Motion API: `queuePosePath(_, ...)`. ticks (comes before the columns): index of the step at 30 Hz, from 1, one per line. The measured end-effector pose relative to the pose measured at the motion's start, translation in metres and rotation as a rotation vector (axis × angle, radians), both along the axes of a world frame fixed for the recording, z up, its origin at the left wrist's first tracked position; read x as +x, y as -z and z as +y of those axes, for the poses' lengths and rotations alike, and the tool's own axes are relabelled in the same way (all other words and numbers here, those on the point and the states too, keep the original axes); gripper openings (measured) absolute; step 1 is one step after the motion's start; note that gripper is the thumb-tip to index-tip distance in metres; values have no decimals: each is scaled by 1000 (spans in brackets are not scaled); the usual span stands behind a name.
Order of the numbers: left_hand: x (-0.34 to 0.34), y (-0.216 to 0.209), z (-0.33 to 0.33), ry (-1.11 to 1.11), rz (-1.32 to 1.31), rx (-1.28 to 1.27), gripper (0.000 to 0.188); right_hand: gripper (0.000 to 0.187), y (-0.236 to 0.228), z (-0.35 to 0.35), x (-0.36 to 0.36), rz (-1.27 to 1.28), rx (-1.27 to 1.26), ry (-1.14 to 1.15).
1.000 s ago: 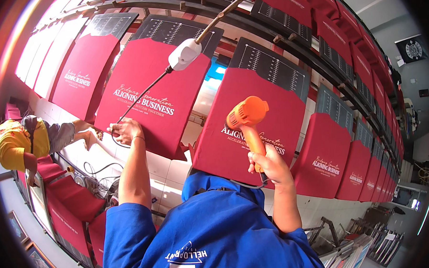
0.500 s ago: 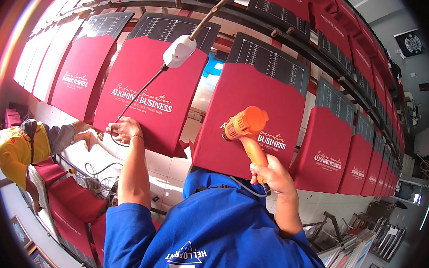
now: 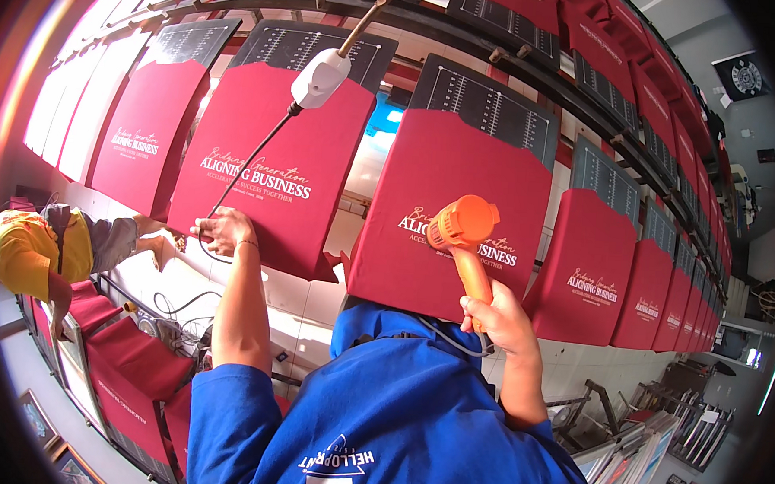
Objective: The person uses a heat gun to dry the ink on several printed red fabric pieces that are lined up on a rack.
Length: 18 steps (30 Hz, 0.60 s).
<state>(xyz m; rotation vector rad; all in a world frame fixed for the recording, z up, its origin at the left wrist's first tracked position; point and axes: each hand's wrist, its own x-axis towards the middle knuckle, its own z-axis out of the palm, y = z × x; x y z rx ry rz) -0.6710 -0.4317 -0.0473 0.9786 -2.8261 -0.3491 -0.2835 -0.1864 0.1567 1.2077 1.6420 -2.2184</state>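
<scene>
Head view: right grip (image 3: 503,318) clasps orange heat gun (image 3: 469,261) (barrel (image 3: 463,223) beyond grip); left grip (image 3: 230,229) closure unclear.

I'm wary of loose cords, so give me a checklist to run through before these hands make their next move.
1. Right hand gripping the orange tool by its handle: ok.
2. Black cord clear of the left hand: not ok; it runs down to the fingers, though whether they grip it is unclear.
3. Cord joined to the white socket block: ok, it appears so.
4. Tool switched on or off: cannot tell.
5. Red shirt behind the tool smooth: ok, no large folds show.
6. Co-worker in yellow away from the tool: ok, far left.
</scene>
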Motion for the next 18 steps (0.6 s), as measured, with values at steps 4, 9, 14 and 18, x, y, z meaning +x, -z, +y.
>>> queuePosePath(4, -2, 4, -2, -1, -1, -6, 63, 24, -1, 3, 5, -7, 22, -4)
queuePosePath(9, -3, 8, -4, -1, 2, -25, 65, 22, -3, 2, 12, 13, 13, 66)
queuePosePath(14, -3, 7, -2, 1, 25, -4, 65, 20, 2, -1, 24, -21, 85, 95)
queuePosePath(18, -4, 10, -5, -10, 20, 5, 64, 17, -11, 7, 29, 1, -2, 144)
